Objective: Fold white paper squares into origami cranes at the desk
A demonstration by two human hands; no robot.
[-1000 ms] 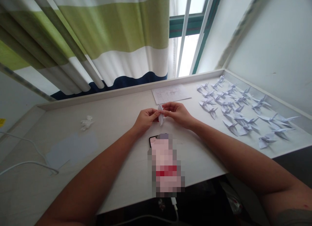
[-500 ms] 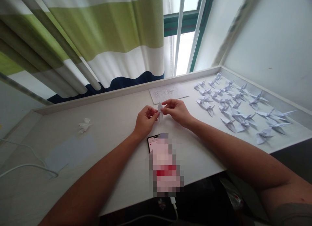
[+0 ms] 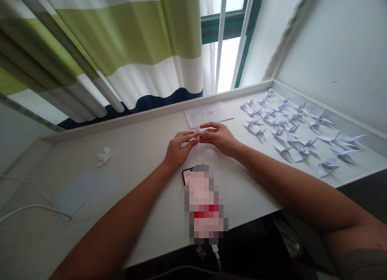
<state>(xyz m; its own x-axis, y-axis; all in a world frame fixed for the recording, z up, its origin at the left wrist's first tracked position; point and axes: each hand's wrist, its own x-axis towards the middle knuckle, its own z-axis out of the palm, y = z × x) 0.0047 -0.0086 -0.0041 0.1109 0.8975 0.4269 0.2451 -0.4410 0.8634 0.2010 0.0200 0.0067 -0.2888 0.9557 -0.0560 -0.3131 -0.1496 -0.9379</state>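
A small folded piece of white paper (image 3: 197,131) sits pinched between both hands above the middle of the white table (image 3: 145,151). My left hand (image 3: 177,148) grips its left side with thumb and fingers closed. My right hand (image 3: 218,136) pinches its right side, fingers curled. Most of the paper is hidden by the fingers. A phone (image 3: 189,174) lies on the table just below my hands, with its screen blurred out.
Several white paper cranes (image 3: 290,131) are laid out in rows on the right part of the table. A printed sheet (image 3: 208,114) lies behind my hands. At the left are a crumpled paper scrap (image 3: 103,156), pale blue sheets (image 3: 87,188) and a white cable (image 3: 33,207). Striped curtain and window behind.
The folded paper stood upright and showed plainly between my fingers; now it is lower and mostly covered as both hands have closed in on it. The view has drifted slightly.
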